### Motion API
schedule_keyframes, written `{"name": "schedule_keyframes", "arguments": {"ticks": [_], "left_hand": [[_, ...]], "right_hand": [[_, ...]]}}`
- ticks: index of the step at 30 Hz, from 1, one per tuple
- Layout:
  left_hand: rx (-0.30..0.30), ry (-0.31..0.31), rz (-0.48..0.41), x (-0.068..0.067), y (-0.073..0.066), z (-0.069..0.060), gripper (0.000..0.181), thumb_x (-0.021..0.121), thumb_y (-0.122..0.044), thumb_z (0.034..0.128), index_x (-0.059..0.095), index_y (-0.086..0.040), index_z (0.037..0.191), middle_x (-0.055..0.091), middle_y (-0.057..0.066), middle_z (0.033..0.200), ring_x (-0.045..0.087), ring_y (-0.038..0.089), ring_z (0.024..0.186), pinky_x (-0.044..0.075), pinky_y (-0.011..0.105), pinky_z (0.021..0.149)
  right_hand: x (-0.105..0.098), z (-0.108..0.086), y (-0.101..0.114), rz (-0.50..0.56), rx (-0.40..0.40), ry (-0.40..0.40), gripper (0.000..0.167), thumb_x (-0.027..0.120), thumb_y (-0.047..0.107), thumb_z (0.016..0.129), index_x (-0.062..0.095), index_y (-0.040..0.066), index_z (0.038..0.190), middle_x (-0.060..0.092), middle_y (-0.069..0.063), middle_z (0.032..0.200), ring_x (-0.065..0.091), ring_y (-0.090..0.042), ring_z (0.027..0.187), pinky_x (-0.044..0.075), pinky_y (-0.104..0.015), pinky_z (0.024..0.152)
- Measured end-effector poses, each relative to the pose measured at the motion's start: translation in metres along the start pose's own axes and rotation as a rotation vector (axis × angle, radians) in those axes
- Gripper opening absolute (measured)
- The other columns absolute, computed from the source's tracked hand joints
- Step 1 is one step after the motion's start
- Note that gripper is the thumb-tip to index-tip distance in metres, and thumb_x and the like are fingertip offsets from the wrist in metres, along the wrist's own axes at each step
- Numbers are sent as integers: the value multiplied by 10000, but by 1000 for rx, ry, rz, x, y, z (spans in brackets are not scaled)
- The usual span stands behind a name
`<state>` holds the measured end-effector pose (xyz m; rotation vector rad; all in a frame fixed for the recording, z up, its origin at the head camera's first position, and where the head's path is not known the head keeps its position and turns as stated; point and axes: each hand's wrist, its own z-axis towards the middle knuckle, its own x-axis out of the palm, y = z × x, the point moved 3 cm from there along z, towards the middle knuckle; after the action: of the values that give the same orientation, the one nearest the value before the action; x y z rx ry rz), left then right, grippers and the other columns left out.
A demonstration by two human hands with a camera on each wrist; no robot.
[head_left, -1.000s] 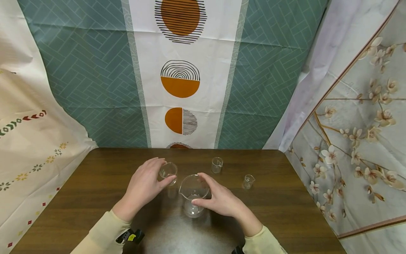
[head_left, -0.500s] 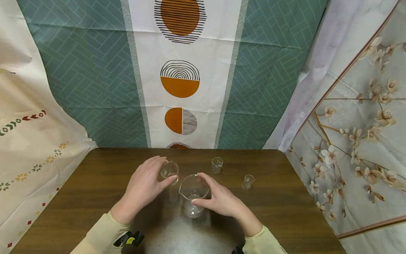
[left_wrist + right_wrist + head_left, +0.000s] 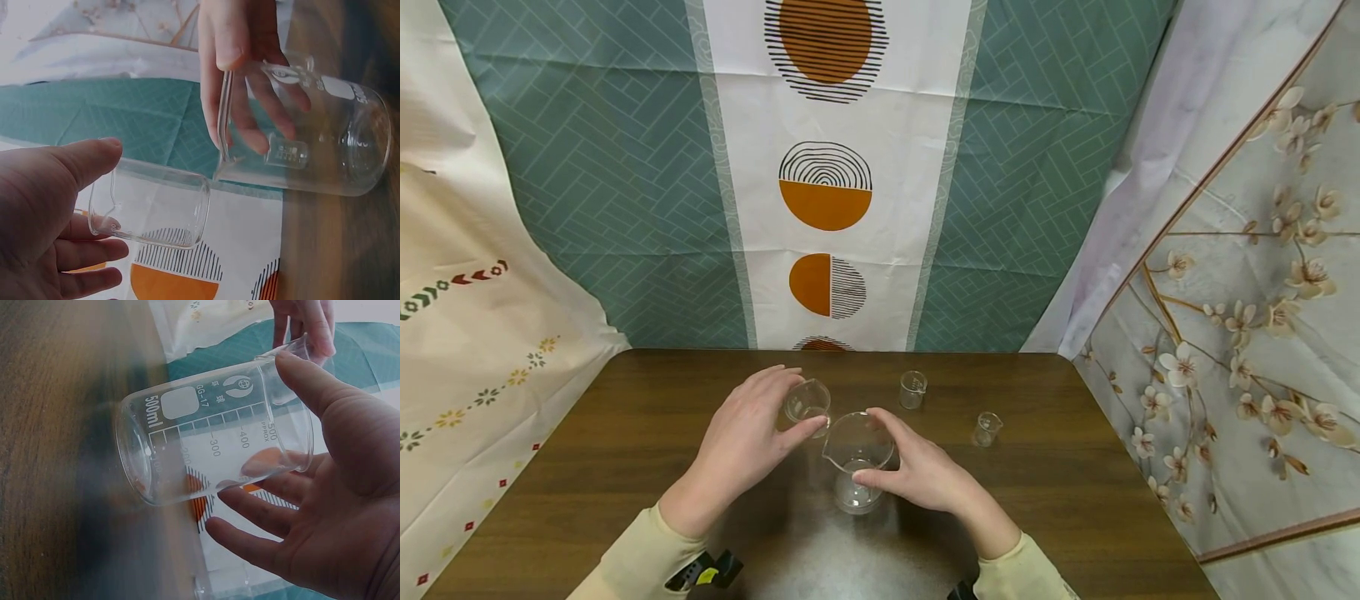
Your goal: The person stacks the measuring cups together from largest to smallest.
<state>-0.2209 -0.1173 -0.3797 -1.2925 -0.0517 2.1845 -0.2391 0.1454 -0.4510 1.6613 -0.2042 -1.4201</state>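
In the head view my left hand [image 3: 747,429] pinches a clear glass beaker [image 3: 807,402] between thumb and fingers, off the table. The left wrist view shows that beaker [image 3: 153,203] near the big one's rim, its base about level with it. A larger glass beaker [image 3: 856,483] stands upright on the table, spout toward the left. Its white print [image 3: 215,440] reads 500ml in the right wrist view. My right hand [image 3: 921,473] holds it near the rim, thumb on the near side, fingers around the far side. Both beakers look to have nothing in them.
Two small glass beakers stand on the brown wooden table [image 3: 1045,508]: one small beaker [image 3: 913,392] behind the large one, another small beaker [image 3: 987,430] farther right. A patterned cloth [image 3: 1022,208] hangs along the back edge.
My left hand has carried its beaker slightly right and up in the head view, closer to the large beaker's rim. The right hand and large beaker have stayed in place.
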Motion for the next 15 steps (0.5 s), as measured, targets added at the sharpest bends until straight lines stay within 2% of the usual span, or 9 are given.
{"name": "schedule_keyframes", "arguments": {"ticks": [15], "left_hand": [[48,0,-33,0,-17,0,634,939,-457,888,730,-34,1312,687,122,1469,588,357,1426,467,599,1161]], "right_hand": [[0,1,0,-5,-14,-1,907,803,632,962,408,224,1668,547,1,1618,600,-240,1392,541,-554,1053]]}}
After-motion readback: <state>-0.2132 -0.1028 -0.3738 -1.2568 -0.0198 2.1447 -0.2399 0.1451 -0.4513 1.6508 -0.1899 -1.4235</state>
